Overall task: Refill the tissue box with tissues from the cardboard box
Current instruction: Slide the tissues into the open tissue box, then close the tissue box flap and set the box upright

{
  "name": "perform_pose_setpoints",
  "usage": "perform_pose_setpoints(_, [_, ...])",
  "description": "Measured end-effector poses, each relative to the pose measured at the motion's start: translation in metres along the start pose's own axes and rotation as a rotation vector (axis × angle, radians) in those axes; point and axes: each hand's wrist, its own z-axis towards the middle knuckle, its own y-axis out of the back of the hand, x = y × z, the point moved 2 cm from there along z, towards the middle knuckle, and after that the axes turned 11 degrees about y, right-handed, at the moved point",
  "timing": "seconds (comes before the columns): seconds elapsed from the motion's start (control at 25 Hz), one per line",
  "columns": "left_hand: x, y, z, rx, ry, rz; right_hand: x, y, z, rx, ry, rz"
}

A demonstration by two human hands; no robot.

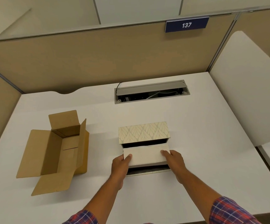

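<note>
A leaf-patterned tissue box [143, 130] lies on the white desk with its near side open and its bottom flap flat toward me. A white stack of tissues [146, 155] sits partly inside that opening. My left hand [120, 164] grips the stack's left end and my right hand [173, 158] grips its right end. The brown cardboard box [56, 149] stands to the left with all flaps open, and its inside looks empty.
An open cable hatch [152, 92] with wires is set into the white desk [203, 126] behind the tissue box. Beige partitions wall the back and left. A white divider panel [247, 88] rises at the right. A blue sign reading 137 [186, 25] hangs above.
</note>
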Motion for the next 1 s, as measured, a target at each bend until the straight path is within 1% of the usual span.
perform_pose_setpoints(0.16, [-0.004, 0.0, -0.004, 0.003, -0.018, -0.005, -0.001, 0.002, 0.003, 0.013, 0.022, -0.109])
perform_pose_setpoints(0.24, [-0.011, 0.003, -0.008, -0.026, -0.032, -0.039, 0.004, 0.008, 0.004, -0.018, 0.049, -0.165])
perform_pose_setpoints(0.32, [-0.022, 0.011, -0.012, -0.102, -0.062, -0.109, 0.015, 0.019, 0.006, -0.094, 0.13, -0.17])
perform_pose_setpoints(0.4, [-0.035, 0.018, -0.012, -0.136, -0.129, -0.171, 0.029, 0.029, 0.01, -0.154, 0.243, -0.14])
perform_pose_setpoints(0.48, [-0.047, 0.022, -0.012, -0.119, -0.171, -0.176, 0.045, 0.036, 0.015, -0.147, 0.34, -0.127])
perform_pose_setpoints(0.6, [-0.06, 0.021, -0.015, -0.103, -0.227, -0.135, 0.059, 0.041, 0.021, -0.075, 0.433, -0.16])
perform_pose_setpoints(0.72, [-0.06, 0.019, -0.021, -0.106, -0.259, -0.095, 0.06, 0.044, 0.022, -0.069, 0.451, -0.209])
perform_pose_setpoints(1.0, [-0.04, 0.021, -0.032, -0.11, -0.317, -0.058, 0.047, 0.046, 0.015, -0.09, 0.438, -0.222])
